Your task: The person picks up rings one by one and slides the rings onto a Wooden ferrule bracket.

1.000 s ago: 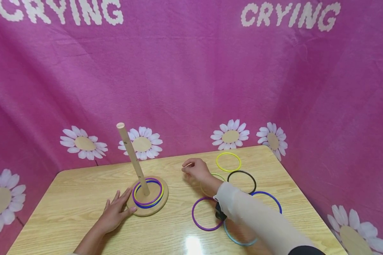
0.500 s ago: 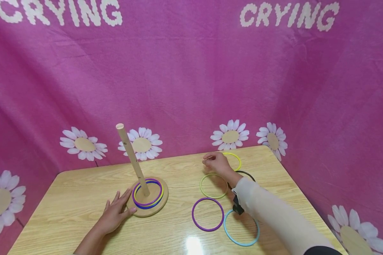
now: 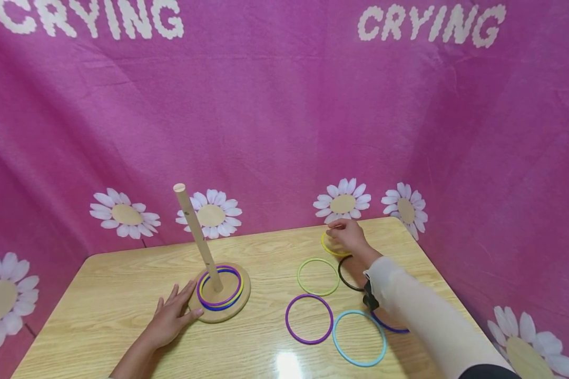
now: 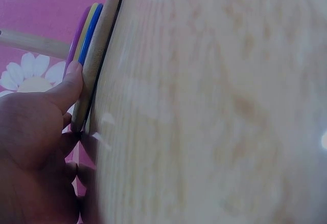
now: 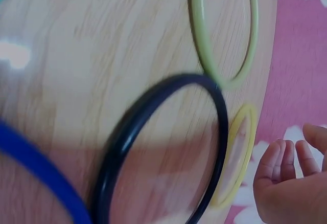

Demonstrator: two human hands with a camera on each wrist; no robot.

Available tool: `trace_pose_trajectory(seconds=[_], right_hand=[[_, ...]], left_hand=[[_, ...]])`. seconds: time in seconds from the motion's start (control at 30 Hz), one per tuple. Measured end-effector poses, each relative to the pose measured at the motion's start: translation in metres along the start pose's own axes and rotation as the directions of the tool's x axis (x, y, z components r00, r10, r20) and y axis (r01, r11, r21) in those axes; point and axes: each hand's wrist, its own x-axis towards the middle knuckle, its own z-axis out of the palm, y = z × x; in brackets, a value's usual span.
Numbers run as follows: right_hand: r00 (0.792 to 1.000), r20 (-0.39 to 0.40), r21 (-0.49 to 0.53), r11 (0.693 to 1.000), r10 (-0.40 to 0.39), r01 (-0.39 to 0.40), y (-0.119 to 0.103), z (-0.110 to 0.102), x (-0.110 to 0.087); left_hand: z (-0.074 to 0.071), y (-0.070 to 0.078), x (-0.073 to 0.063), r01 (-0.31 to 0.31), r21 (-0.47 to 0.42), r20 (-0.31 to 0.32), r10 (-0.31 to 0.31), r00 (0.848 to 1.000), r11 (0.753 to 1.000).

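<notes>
A wooden ring-toss stand has a round base and a tall peg. Purple, yellow and blue rings lie stacked around the peg on the base; the purple ring is on top. My left hand rests at the base's left edge, fingers spread; in the left wrist view the thumb touches the base's edge. My right hand hovers above the yellow ring at the far right of the table, partly hiding it. Its fingers are loosely bent and hold nothing; the right wrist view shows a gap to that ring.
On the table's right lie a lime-green ring, a black ring, a purple ring, a light blue ring and a dark blue ring partly under the right forearm. A pink curtain stands behind the table.
My right hand has moved right and away from me, from between the stand and the loose rings to above the yellow ring. The left hand and the stand stay in place.
</notes>
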Motion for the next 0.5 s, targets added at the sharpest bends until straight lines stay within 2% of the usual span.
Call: trace_pose_trajectory(seconds=[0.13, 0.3, 0.5], right_hand=[[0.999, -0.006, 0.006, 0.999, 0.039, -0.039, 0.008, -0.010, 0.003], [0.997, -0.049, -0.060, 0.997, 0.052, -0.055, 0.019, -0.021, 0.008], [0.990, -0.096, -0.122, 0.986, 0.099, -0.110, 0.026, -0.031, 0.008]], left_hand=[[0.000, 0.000, 0.000, -0.001, 0.001, -0.001, 0.001, 1.000, 1.000], [-0.001, 0.000, -0.001, -0.002, 0.008, -0.003, 0.002, 1.000, 1.000], [-0.001, 0.000, 0.000, -0.004, 0.013, -0.002, 0.004, 1.000, 1.000]])
